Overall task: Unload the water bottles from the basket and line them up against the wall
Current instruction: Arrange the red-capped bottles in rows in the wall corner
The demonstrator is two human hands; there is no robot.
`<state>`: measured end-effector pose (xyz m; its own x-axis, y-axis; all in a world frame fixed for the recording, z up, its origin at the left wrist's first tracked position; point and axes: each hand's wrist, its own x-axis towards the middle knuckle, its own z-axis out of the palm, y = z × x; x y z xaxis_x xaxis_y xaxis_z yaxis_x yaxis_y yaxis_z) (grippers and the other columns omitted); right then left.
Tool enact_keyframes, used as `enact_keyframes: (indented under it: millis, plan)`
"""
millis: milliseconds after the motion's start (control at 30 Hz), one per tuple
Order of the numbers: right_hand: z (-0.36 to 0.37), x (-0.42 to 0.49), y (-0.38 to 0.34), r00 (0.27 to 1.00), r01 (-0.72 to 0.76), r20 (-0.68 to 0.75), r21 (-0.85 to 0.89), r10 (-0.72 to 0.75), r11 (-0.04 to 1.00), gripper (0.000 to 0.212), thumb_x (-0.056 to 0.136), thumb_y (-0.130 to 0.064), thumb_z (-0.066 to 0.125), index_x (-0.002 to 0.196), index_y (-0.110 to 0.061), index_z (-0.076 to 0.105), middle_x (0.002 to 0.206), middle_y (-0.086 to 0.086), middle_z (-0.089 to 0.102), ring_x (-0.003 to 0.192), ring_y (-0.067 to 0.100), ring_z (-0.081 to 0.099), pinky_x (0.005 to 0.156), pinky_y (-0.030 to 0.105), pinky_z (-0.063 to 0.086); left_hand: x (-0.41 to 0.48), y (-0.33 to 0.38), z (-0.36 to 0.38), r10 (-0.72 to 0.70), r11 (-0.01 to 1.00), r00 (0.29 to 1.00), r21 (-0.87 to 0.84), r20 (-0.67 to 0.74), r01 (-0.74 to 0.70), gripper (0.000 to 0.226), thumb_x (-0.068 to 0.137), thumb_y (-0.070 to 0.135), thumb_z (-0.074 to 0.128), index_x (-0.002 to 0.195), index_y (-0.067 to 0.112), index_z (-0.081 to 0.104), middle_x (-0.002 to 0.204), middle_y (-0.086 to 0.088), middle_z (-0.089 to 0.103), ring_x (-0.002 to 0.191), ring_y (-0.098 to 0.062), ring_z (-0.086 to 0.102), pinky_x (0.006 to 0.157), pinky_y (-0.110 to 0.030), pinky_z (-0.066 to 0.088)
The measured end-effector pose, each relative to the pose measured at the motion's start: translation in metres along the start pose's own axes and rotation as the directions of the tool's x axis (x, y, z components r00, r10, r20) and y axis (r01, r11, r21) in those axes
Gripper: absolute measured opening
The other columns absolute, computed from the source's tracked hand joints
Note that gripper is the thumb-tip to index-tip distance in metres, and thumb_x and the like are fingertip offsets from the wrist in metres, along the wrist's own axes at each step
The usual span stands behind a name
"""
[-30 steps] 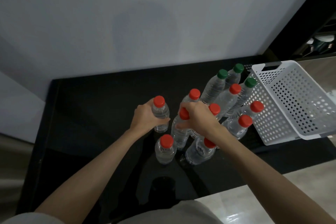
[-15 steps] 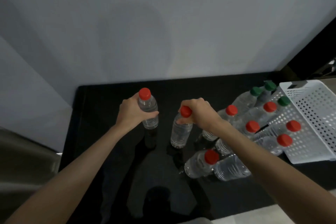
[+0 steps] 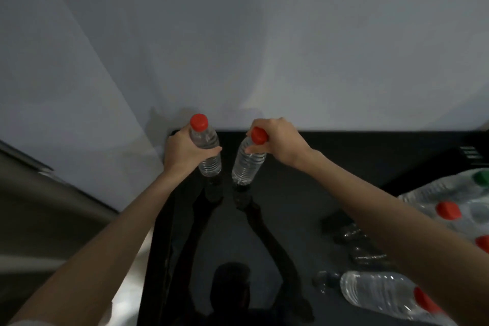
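Observation:
My left hand (image 3: pixel 182 152) grips a clear red-capped water bottle (image 3: pixel 207 155) around its body, upright, near the back left corner of the black table (image 3: pixel 304 193) by the white wall (image 3: pixel 264 47). My right hand (image 3: pixel 280 141) holds a second red-capped bottle (image 3: pixel 247 167) by its neck and cap, tilted a little, just right of the first. Whether either bottle touches the table I cannot tell. The basket is out of view.
Several more bottles (image 3: pixel 465 206) with red and green caps crowd the right edge of the view. One red-capped bottle (image 3: pixel 383 296) lies in the lower right. The table's left edge runs beside a grey side wall (image 3: pixel 66 114).
Both hands have carried their bottles away from the cluster, back and left toward the wall corner. The view has swung left, so the basket has left the frame.

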<state>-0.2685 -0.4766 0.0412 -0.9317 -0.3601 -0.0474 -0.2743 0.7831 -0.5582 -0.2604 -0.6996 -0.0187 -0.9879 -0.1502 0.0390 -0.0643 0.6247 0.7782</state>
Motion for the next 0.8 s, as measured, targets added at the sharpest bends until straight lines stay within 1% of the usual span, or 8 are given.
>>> enact_keyframes:
  millis: [100,233,333,400,500,567,667,800]
  plan:
    - [0.012,0.036,-0.011,1.000,0.024,0.010,-0.040,-0.023,0.999,0.033,0.073,-0.028,0.080,0.097,-0.012,0.064,0.096,0.007,0.070,0.089,0.027,0.064,0.080,0.045,0.053,0.030,-0.011,-0.009,-0.023,1.000,0.999,-0.022,-0.022,0.022,0.050,0.059,0.030,0.090,0.100,0.016,0.063,0.090,0.004,0.067,0.082,-0.013,0.062,0.072,-0.023,0.045]
    - [0.023,0.081,-0.019,1.000,0.023,0.009,-0.030,-0.023,0.999,0.032,0.075,-0.025,0.079,0.100,-0.013,0.065,0.101,0.006,0.070,0.093,0.026,0.064,0.081,0.042,0.053,0.070,-0.026,-0.014,-0.052,0.997,0.997,-0.055,-0.061,0.049,0.047,0.060,0.029,0.090,0.097,0.019,0.062,0.087,0.006,0.065,0.082,-0.015,0.065,0.072,-0.024,0.046]
    - [0.029,0.108,-0.021,1.000,0.024,-0.019,-0.016,-0.025,1.000,0.027,0.079,-0.023,0.076,0.101,-0.012,0.065,0.103,0.005,0.070,0.093,0.024,0.064,0.082,0.038,0.052,0.093,-0.039,-0.010,-0.085,0.994,0.995,-0.081,-0.060,0.080,0.051,0.056,0.035,0.089,0.098,0.022,0.063,0.090,0.004,0.070,0.085,-0.019,0.068,0.078,-0.033,0.054]
    - [0.034,0.125,-0.022,0.999,0.020,-0.042,-0.016,-0.021,1.000,0.020,0.083,-0.020,0.071,0.099,-0.011,0.065,0.101,0.006,0.070,0.091,0.024,0.064,0.081,0.037,0.052,0.109,-0.046,-0.006,-0.110,0.987,0.993,-0.120,-0.046,0.103,0.052,0.054,0.035,0.089,0.098,0.025,0.062,0.091,0.004,0.071,0.087,-0.020,0.068,0.081,-0.039,0.056]
    - [0.041,0.147,-0.023,0.995,0.040,-0.090,-0.035,-0.043,0.999,0.014,0.084,-0.017,0.068,0.093,-0.008,0.064,0.094,0.007,0.067,0.085,0.025,0.062,0.075,0.036,0.049,0.122,-0.053,-0.002,-0.121,0.984,0.991,-0.138,-0.049,0.113,0.054,0.056,0.032,0.090,0.102,0.019,0.065,0.091,0.005,0.070,0.088,-0.018,0.068,0.079,-0.034,0.055]
    - [0.045,0.158,-0.024,0.993,0.043,-0.106,-0.037,-0.046,0.998,0.016,0.082,-0.019,0.070,0.092,-0.010,0.062,0.090,0.007,0.066,0.082,0.026,0.061,0.073,0.035,0.046,0.127,-0.056,0.000,-0.117,0.985,0.991,-0.132,-0.067,0.108,0.055,0.057,0.032,0.089,0.104,0.017,0.065,0.092,0.003,0.071,0.088,-0.020,0.067,0.078,-0.033,0.055]
    - [0.049,0.170,-0.025,0.992,0.047,-0.118,-0.039,-0.051,0.998,0.025,0.078,-0.023,0.074,0.096,-0.010,0.061,0.091,0.008,0.066,0.080,0.025,0.058,0.071,0.035,0.044,0.133,-0.060,0.003,-0.109,0.987,0.990,-0.131,-0.087,0.097,0.056,0.057,0.033,0.090,0.104,0.017,0.065,0.095,0.000,0.072,0.090,-0.020,0.067,0.078,-0.033,0.054]
    - [0.053,0.178,-0.025,0.986,0.059,-0.156,0.000,-0.059,0.998,0.033,0.075,-0.021,0.077,0.102,-0.011,0.062,0.093,0.006,0.067,0.081,0.025,0.060,0.071,0.036,0.048,0.138,-0.064,0.004,-0.086,0.988,0.994,-0.132,-0.070,0.076,0.067,0.058,0.036,0.089,0.114,0.015,0.059,0.103,-0.001,0.070,0.095,-0.020,0.065,0.082,-0.034,0.054]
